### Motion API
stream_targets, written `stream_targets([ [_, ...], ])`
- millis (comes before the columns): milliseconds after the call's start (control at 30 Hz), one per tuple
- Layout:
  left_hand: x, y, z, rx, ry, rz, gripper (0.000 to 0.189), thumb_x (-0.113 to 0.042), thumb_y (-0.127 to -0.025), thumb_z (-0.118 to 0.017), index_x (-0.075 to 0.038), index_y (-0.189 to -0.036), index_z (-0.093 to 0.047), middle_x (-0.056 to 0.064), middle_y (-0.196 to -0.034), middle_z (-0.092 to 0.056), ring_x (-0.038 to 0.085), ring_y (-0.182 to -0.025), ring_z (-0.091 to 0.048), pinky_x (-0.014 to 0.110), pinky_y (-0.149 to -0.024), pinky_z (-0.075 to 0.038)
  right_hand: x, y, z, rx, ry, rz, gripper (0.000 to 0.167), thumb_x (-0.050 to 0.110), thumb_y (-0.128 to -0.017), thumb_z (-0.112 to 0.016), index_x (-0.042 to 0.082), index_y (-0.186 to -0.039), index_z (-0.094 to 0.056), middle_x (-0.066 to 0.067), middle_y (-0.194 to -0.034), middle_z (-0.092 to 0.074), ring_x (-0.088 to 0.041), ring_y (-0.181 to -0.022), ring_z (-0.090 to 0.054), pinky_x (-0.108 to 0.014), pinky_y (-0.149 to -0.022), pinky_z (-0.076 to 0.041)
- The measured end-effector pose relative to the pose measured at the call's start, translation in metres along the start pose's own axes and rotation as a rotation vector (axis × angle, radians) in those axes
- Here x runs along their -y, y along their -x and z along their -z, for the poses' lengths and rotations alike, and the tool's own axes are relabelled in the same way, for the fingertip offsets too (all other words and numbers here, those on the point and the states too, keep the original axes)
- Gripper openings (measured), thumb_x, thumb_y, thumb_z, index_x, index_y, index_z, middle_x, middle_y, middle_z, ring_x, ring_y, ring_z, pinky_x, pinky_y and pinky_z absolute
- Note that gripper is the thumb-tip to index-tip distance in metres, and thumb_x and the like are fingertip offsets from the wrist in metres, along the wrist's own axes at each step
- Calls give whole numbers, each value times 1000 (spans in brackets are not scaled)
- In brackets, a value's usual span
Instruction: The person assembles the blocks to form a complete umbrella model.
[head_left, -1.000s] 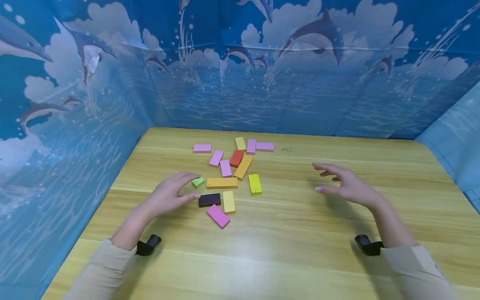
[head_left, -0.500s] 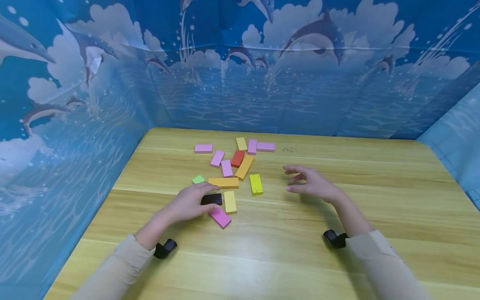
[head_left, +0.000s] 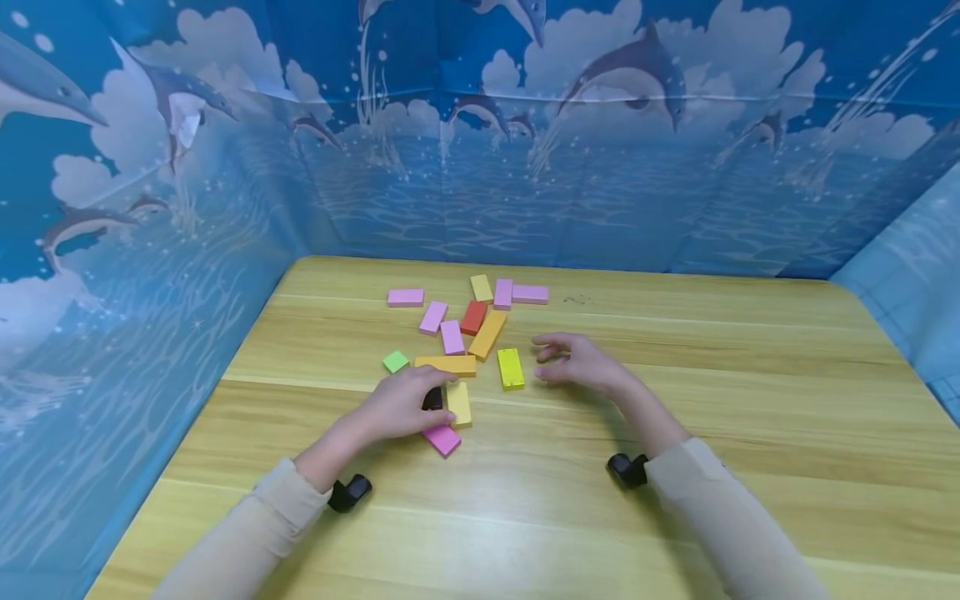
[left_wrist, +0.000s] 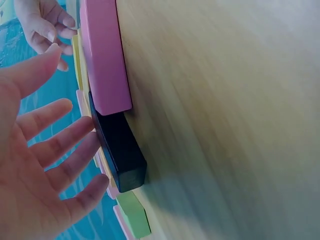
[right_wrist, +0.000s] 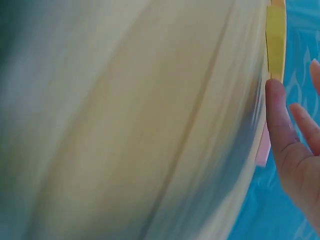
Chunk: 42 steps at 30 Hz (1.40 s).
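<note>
- My left hand (head_left: 405, 404) has its fingers spread, holding nothing, over the black block (head_left: 433, 399).
- My right hand (head_left: 579, 363), fingers loosely bent, holds nothing, just right of the bright yellow block (head_left: 511, 369).
- Nothing's gripped; coloured blocks lie scattered on the counter (head_left: 525, 508). I'd judge work barely begun.

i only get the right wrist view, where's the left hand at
Observer: In the head view, the left hand is over the black block, hiding part of it.
Operator: any green block around, i see none
Observer: Yes, one green block, just left of the crosswise orange block in the head view.
Operator: which block is closest to the person
Observer: The magenta block, partly hidden by the left hand in the head view.
</note>
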<state>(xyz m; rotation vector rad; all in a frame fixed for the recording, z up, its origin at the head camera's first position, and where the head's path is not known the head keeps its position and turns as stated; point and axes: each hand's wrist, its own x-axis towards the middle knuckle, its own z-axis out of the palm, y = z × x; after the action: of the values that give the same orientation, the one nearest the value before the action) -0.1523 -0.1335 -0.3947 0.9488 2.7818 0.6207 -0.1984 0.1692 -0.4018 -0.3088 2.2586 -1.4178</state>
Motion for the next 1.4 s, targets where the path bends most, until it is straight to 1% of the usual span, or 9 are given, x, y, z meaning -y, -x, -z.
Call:
stream_targets([
  [100,0,-2,-3,8,-12,1,53,-33,-82,-71,-7,-126,-57,9,-123,-59,26,-115,-52,42,-97,-39,3,-6,-7,-17,15,-15,60,11,-84,-68,-3,-137,-42,-21,-118,-53,-23,-96,-56,-29,-79,-49],
  [267,0,-5,-5,18,-12,10,55,-35,-81,-71,-7,-127,-57,10,-124,-58,26,-116,-52,41,-97,-39,7,-16,-17,-38,-66,-65,62,4,-82,-69,-4,-136,-41,-19,-107,-52,-18,-83,-58,-28,-75,-52],
  [367,0,-7,-6,22,-18,12,57,-36,-80,-72,-6,-127,-57,11,-123,-58,26,-115,-53,40,-96,-40,11,-20,-22,-51,-67,-81,63,4,-81,-71,-5,-136,-42,-15,-97,-52,-15,-75,-57,-27,-70,-53],
  [567,0,-10,-9,33,-34,13,60,-37,-79,-72,-4,-126,-56,12,-120,-59,25,-111,-55,38,-93,-42,13,-26,-29,-80,42,-96,65,8,-77,-76,-4,-134,-46,-9,-85,-52,-14,-65,-52,-24,-60,-50],
  [767,-2,-11,-9,47,-28,26,63,-39,-79,-73,-2,-127,-56,12,-122,-58,25,-112,-54,39,-94,-42,17,-28,-34,-101,157,-99,66,10,-75,-78,-4,-132,-48,-7,-78,-50,-15,-61,-46,-24,-53,-40],
  [933,-1,-12,-9,49,-28,22,63,-39,-78,-74,-3,-127,-56,12,-120,-59,24,-108,-55,38,-90,-44,16,-28,-36,-111,193,-103,63,11,-74,-79,-1,-130,-52,-7,-77,-49,-16,-63,-43,-24,-53,-35],
  [1167,-2,-13,-9,41,-12,22,62,-36,-77,-75,-4,-127,-56,11,-120,-58,23,-107,-55,37,-89,-44,16,-26,-38,-139,260,-51,57,14,-72,-81,4,-123,-56,-8,-86,-51,-20,-77,-45,-27,-61,-38],
  [1300,-6,-14,-9,22,18,27,63,-33,-74,-79,-4,-126,-56,10,-121,-56,23,-107,-54,37,-91,-43,16,-24,-40,-152,255,-16,57,12,-69,-82,4,-120,-57,-10,-95,-54,-22,-85,-48,-29,-68,-43],
  [1400,-8,-14,-10,6,45,22,64,-31,-71,-81,-5,-124,-57,10,-121,-55,23,-108,-54,37,-92,-43,17,-23,-41,-158,224,-5,56,8,-68,-83,4,-118,-57,-11,-97,-55,-23,-87,-50,-29,-69,-45],
])
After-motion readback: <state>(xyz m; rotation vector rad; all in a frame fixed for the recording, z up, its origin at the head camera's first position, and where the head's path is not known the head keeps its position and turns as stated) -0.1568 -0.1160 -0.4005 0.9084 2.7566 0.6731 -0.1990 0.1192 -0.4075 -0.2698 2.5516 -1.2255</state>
